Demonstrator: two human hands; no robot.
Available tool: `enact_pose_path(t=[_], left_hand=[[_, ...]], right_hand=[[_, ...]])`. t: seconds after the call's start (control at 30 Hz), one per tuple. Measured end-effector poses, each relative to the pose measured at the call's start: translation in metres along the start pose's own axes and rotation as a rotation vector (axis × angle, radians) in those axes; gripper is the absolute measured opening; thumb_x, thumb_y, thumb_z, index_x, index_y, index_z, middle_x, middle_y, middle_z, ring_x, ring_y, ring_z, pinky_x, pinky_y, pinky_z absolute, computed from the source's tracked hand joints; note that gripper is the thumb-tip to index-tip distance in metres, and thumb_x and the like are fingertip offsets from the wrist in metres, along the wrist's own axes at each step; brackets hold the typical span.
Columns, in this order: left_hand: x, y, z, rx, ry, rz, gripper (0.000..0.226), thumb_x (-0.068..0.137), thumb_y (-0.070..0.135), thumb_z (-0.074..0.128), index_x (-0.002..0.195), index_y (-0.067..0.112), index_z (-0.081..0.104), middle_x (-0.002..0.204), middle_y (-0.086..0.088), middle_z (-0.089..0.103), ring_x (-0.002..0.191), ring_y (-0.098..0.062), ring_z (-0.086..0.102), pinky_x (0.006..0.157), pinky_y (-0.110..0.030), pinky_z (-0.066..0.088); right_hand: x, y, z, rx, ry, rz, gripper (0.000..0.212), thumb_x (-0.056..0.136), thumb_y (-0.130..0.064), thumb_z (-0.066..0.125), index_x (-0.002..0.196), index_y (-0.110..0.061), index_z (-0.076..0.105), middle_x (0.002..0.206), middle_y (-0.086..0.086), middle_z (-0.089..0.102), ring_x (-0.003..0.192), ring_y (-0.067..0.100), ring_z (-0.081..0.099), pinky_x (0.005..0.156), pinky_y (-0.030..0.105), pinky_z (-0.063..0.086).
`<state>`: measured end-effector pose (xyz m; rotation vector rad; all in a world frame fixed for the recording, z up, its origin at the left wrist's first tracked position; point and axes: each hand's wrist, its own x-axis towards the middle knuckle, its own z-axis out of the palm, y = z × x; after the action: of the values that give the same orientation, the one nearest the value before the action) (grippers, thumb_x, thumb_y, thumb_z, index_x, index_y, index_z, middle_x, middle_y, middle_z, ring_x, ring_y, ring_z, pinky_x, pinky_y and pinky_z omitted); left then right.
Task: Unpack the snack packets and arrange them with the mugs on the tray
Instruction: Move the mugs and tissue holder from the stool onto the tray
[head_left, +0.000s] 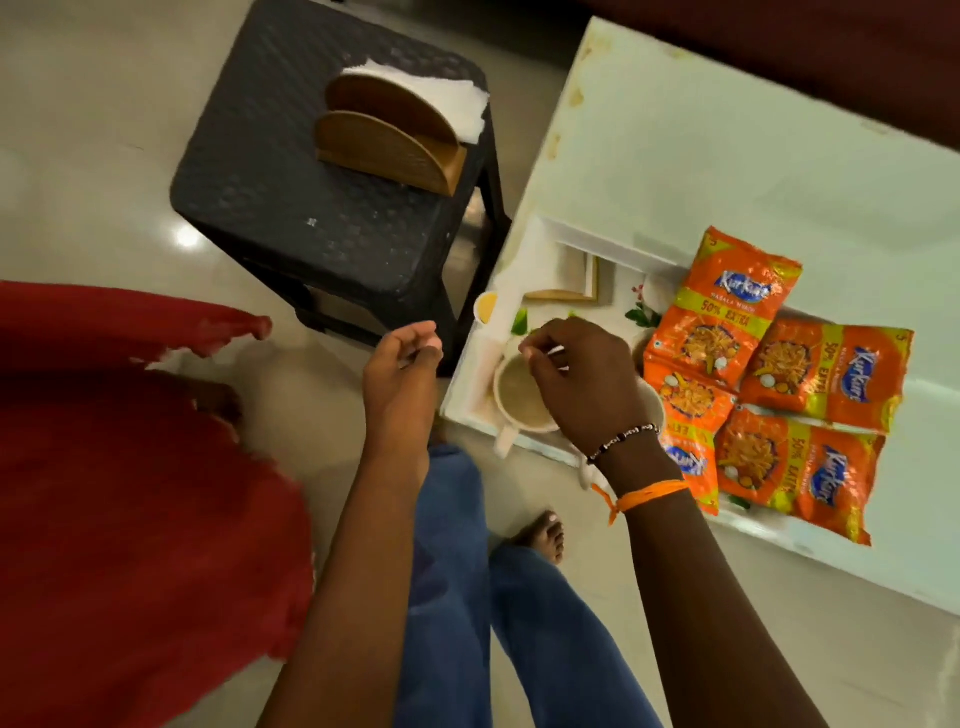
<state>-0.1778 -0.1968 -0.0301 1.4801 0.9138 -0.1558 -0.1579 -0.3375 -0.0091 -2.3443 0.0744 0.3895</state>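
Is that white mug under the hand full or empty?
Full, or nearly. The mug stands upright on the tray, with pale brown drink showing close to its rim. The right hand hides its far side.

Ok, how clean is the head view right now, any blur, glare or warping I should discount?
Head view: dim, warm light; the left hand and the red cloth are motion-smeared. A glare spot sits on the floor beside the black stool. Wide-angle warping bends the white table edges. The snack packets read sharp; the right hand covers part of the mug.
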Motion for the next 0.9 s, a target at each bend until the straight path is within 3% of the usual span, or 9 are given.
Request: enact_pose_path(t=[0.1,0.2,0.33,0.53,0.73,0.9], left_hand=[[0.034,0.022,-0.007,-0.022,0.004,0.002,0.016,0.088,0.009,0.053,0.096,0.020,0.060,0.105,-0.002,0.061,0.104,-0.017,0.058,0.093,-0.028,0.046],[0.066,0.043,-0.018,-0.027,0.008,0.026,0.018,0.088,0.011,0.053,0.089,0.027,0.060,0.099,0.004,0.063,0.102,-0.014,0.060,0.090,-0.025,0.046],[0.106,0.068,-0.037,0.009,0.001,0.028,0.020,0.088,0.014,0.054,0.086,0.033,0.060,0.098,0.007,0.063,0.103,-0.014,0.060,0.093,-0.028,0.045],[0.146,0.094,-0.053,0.065,0.014,0.032,0.013,0.089,0.015,0.054,0.096,0.024,0.060,0.091,0.015,0.059,0.096,-0.008,0.059,0.089,-0.023,0.045],[0.155,0.096,-0.055,0.054,0.010,0.035,0.017,0.089,0.015,0.053,0.089,0.030,0.060,0.102,0.009,0.061,0.107,-0.013,0.058,0.096,-0.028,0.045],[0.137,0.082,-0.042,0.004,0.045,0.063,0.018,0.090,0.012,0.053,0.093,0.029,0.059,0.099,0.010,0.061,0.104,-0.012,0.059,0.093,-0.025,0.047]], right_hand=[[0.041,-0.028,0.010,0.056,0.013,-0.059,0.011,0.083,-0.009,0.057,0.087,-0.007,0.067,0.094,0.015,0.067,0.084,0.029,0.063,0.079,0.046,0.052],[0.083,-0.056,0.023,0.104,0.058,-0.088,0.022,0.081,-0.005,0.057,0.102,-0.005,0.063,0.105,0.017,0.061,0.094,0.030,0.061,0.083,0.045,0.052],[0.140,-0.091,0.041,0.047,0.125,-0.142,0.041,0.081,-0.006,0.059,0.121,-0.003,0.051,0.123,0.018,0.053,0.118,0.029,0.049,0.100,0.029,0.036],[0.196,-0.114,0.066,-0.116,0.010,-0.126,0.056,0.084,-0.018,0.059,0.135,-0.012,0.037,0.142,0.012,0.041,0.130,0.027,0.037,0.112,0.037,0.030],[0.196,-0.108,0.075,-0.224,0.053,-0.132,0.049,0.082,-0.025,0.061,0.128,-0.017,0.043,0.134,0.008,0.049,0.122,0.028,0.040,0.102,0.040,0.035],[0.161,-0.085,0.055,-0.117,0.130,-0.136,0.047,0.079,-0.027,0.062,0.124,-0.016,0.049,0.126,0.007,0.057,0.113,0.030,0.045,0.095,0.037,0.035]])
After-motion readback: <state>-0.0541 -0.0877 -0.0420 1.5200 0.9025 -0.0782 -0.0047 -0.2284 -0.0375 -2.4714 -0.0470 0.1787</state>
